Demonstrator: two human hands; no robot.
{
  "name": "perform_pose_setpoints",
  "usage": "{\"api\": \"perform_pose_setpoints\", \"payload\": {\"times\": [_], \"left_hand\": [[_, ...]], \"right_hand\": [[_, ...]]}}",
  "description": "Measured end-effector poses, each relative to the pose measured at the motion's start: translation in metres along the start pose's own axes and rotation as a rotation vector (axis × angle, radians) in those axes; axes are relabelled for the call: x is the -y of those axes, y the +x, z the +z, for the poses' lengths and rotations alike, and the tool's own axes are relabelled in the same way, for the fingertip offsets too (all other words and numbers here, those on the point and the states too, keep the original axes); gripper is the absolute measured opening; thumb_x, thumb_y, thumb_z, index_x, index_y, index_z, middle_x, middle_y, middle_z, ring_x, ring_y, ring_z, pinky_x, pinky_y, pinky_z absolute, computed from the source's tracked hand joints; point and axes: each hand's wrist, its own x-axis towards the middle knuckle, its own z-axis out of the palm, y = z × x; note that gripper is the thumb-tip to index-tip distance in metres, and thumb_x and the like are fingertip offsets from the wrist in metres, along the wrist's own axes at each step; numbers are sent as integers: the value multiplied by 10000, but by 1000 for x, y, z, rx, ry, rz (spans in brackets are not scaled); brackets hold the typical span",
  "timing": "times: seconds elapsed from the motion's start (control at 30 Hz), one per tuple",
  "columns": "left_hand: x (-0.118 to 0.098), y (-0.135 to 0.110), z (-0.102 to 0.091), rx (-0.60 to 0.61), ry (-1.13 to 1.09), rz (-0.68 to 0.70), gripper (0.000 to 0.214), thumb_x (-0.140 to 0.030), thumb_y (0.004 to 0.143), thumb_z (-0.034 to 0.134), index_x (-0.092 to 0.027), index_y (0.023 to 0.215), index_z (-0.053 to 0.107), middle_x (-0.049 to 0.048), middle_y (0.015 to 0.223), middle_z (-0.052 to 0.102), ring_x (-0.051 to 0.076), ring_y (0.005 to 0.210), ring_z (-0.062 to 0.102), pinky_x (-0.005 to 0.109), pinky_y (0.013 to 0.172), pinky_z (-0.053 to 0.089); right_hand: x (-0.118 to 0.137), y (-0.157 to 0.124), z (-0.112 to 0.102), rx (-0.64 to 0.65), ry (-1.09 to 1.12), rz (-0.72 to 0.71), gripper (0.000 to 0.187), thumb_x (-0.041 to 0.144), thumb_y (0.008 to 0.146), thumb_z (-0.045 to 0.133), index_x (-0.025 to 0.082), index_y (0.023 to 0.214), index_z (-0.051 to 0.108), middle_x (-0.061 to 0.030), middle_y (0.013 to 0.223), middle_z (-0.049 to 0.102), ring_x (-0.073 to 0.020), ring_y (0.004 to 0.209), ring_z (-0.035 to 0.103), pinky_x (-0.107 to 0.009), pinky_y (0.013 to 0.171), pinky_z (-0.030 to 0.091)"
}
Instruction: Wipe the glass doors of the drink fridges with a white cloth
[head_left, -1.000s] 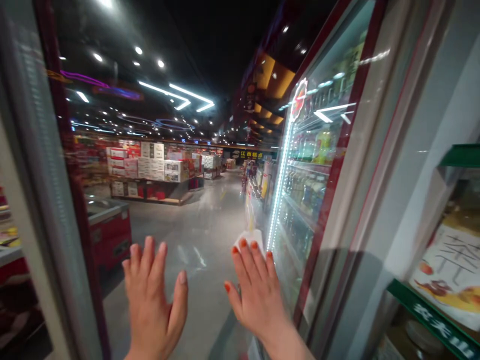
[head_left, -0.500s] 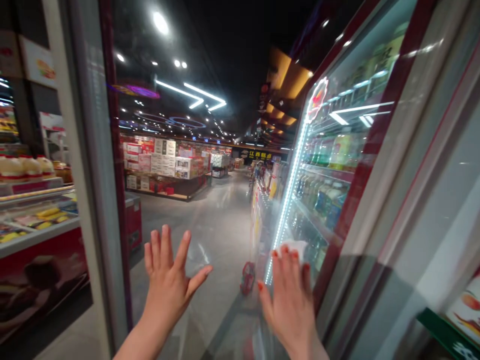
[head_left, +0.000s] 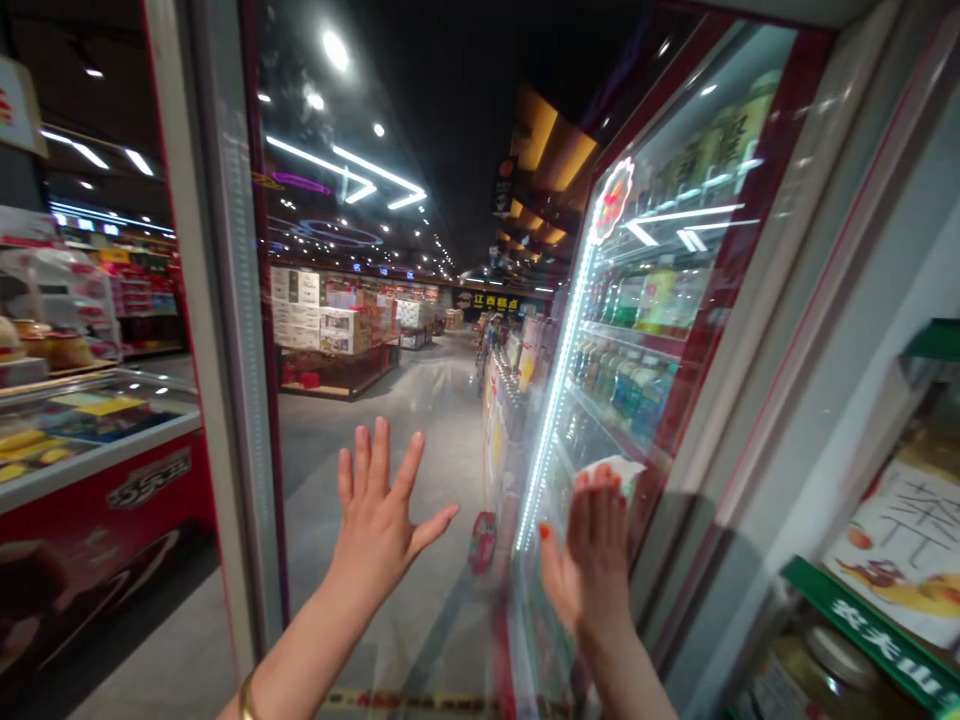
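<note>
My left hand [head_left: 382, 535] lies spread against the glass pane of a door with a dark red frame [head_left: 259, 300], its fingers wide apart and nothing in it. A gold-coloured bangle [head_left: 246, 698] circles that wrist. To the right, my right hand [head_left: 600, 560], with red-orange nails, presses a white cloth [head_left: 628, 474] on the glass. Its fingers are close together with the thumb out to the side, and they cover most of the cloth. Whether the cloth is fabric or paper I cannot tell.
Drinks stand on lit shelves in a glass-fronted cooler [head_left: 622, 350] at right. A red chest freezer [head_left: 150, 470] is at left. Jars and a green shelf strip [head_left: 870, 630] sit at lower right. Stacked boxes [head_left: 337, 325] line the aisle seen through the glass.
My right hand has shifted right and up with the white cloth. The view has turned, so the door frame and my left hand appear further right, and more of the right-hand shelf shows.
</note>
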Motion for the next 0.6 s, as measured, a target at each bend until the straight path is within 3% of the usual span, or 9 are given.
{"api": "perform_pose_setpoints", "payload": {"times": [0.07, 0.13, 0.2, 0.27, 0.33, 0.43, 0.53, 0.6], "left_hand": [[2, 2, -4, -6, -5, 17, 1050, -519, 957, 774, -308, 1781, 159, 132, 1874, 34, 318, 1749, 9, 531, 1410, 70], [5, 4, -8, -28, 0, 41, 1010, -553, 966, 753, -294, 1775, 207, 126, 1871, 106, 278, 1750, 53, 465, 1412, 72], [10, 4, -11, -45, 5, 74, 1007, -583, 974, 732, -251, 1774, 217, 144, 1858, 171, 245, 1749, 73, 424, 1412, 69], [17, 1, -13, -41, 14, 115, 1035, -591, 979, 725, -204, 1777, 189, 173, 1838, 238, 232, 1747, 78, 418, 1414, 84], [25, -6, -14, -25, 22, 140, 1046, -576, 983, 727, -192, 1779, 166, 180, 1813, 309, 240, 1746, 77, 443, 1417, 106], [34, -18, -16, -19, 30, 131, 1008, -566, 995, 712, -225, 1779, 179, 155, 1782, 389, 247, 1744, 77, 480, 1422, 100], [35, -24, -17, -41, 44, 121, 995, -582, 991, 709, -233, 1775, 205, 146, 1775, 402, 243, 1743, 81, 476, 1426, 71], [32, -24, -17, -61, 37, 127, 997, -587, 989, 709, -221, 1772, 213, 145, 1781, 386, 242, 1741, 99, 466, 1426, 69]], "right_hand": [[-17, 22, -5, -48, -3, 145, 837, 334, 1113, 429, 89, 1777, -18, -267, 1852, 10, -447, 1731, 52, -806, 1304, 275], [-9, 44, -3, -67, -2, 190, 855, 355, 1117, 427, 72, 1772, -43, -281, 1847, -30, -463, 1728, 21, -807, 1312, 243], [17, 50, 4, -35, 28, 95, 895, 388, 1106, 478, 66, 1773, -25, -264, 1852, 15, -432, 1736, 30, -746, 1345, 245], [44, 33, 12, 35, 67, -69, 904, 401, 1092, 527, 80, 1779, 36, -223, 1857, 107, -378, 1744, 61, -664, 1372, 266], [53, 9, 15, 49, 65, -154, 887, 368, 1083, 548, 79, 1779, 78, -199, 1856, 149, -340, 1747, 65, -602, 1382, 288], [31, -1, 12, -15, 7, -24, 886, 325, 1087, 531, 67, 1776, 35, -227, 1858, 66, -389, 1743, 48, -672, 1357, 301], [16, 32, 8, -63, 18, 142, 869, 366, 1113, 458, 75, 1774, -24, -268, 1851, -7, -469, 1727, 45, -804, 1307, 265], [30, 52, 9, -66, 50, 125, 849, 379, 1117, 433, 83, 1777, -12, -257, 1854, 32, -452, 1730, 63, -790, 1318, 251]]}}
